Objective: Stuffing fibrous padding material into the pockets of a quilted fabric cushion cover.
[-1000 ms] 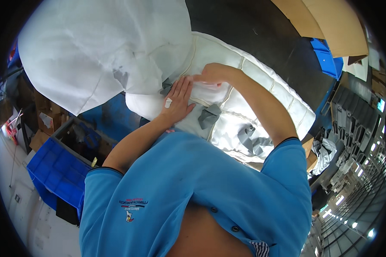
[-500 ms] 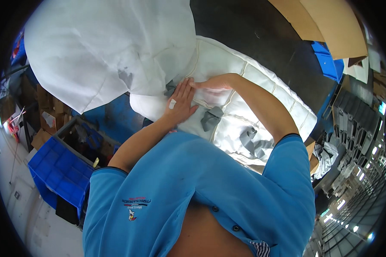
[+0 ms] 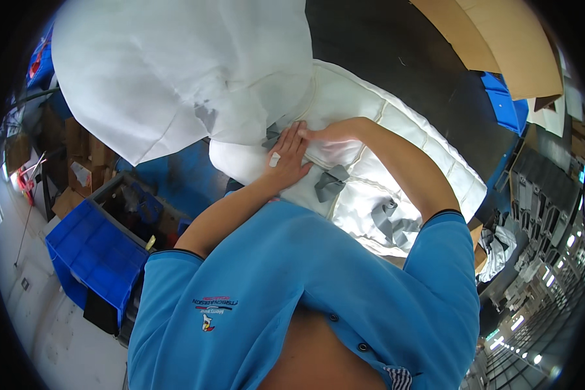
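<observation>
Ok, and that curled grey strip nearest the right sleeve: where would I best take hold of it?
Probably pinch the curl at the far end of the grey strip, from above, with the right hand. The curl seems to stand off the white quilted fabric, offering finger and thumb an edge; the rest spreads toward the right sleeve.

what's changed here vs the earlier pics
The right hand has drawn slightly toward the person, its fingertips now by the left hand's fingers. The whole scene has slid right and a little down in view, suggesting head movement. Nothing visibly taken up or released; the left hand stays flat on the white padded fabric, grey pieces unchanged.
</observation>
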Demonstrator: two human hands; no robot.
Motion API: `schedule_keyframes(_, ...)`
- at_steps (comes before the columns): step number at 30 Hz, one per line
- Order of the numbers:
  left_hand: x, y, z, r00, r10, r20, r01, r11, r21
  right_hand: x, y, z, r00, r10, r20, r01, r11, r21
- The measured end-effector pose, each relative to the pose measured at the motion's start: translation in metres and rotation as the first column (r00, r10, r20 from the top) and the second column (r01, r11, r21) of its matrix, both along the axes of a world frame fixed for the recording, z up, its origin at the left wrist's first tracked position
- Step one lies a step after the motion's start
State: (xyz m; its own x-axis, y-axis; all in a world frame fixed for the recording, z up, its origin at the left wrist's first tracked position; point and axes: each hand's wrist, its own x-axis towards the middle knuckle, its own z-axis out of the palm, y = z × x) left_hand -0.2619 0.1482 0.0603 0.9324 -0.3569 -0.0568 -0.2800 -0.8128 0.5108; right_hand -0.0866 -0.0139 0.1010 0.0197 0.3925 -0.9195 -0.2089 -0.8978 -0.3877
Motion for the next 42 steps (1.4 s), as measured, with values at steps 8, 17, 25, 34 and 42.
schedule_keyframes(8, -0.004, 0.002, 0.011, 0.998, -0.039, 0.055, 0.036, 0.998, 0.053, 0.005, 0.004, 0.008, 0.978, -0.162, -0.132, 0.173, 0.982, 0.074)
schedule_keyframes(17, 0.001, -0.004, 0.006, 0.999, -0.026, -0.028, 0.027, 0.998, 0.058, -0.010, 0.007, 0.010, 0.995, 0.089, 0.044, -0.093, 0.992, 0.084)
schedule_keyframes(25, -0.010, 0.003, 0.001, 0.948, -0.316, 0.031, 0.316, 0.949, -0.003, 0.004, 0.033, 0.054, 0.853, 0.498, 0.157, -0.441, 0.849, -0.292)
schedule_keyframes(34, -0.009, -0.001, 0.005, 0.951, -0.309, 0.029, 0.310, 0.951, -0.009, -0.012, -0.012, -0.046, 0.959, -0.002, -0.284, 0.059, 0.979, 0.193)
schedule_keyframes(42, -0.022, 0.006, 0.000, 0.962, -0.269, -0.034, 0.268, 0.962, -0.047, 0.001, 0.024, 0.016, 0.960, 0.279, 0.039, -0.275, 0.958, -0.087)
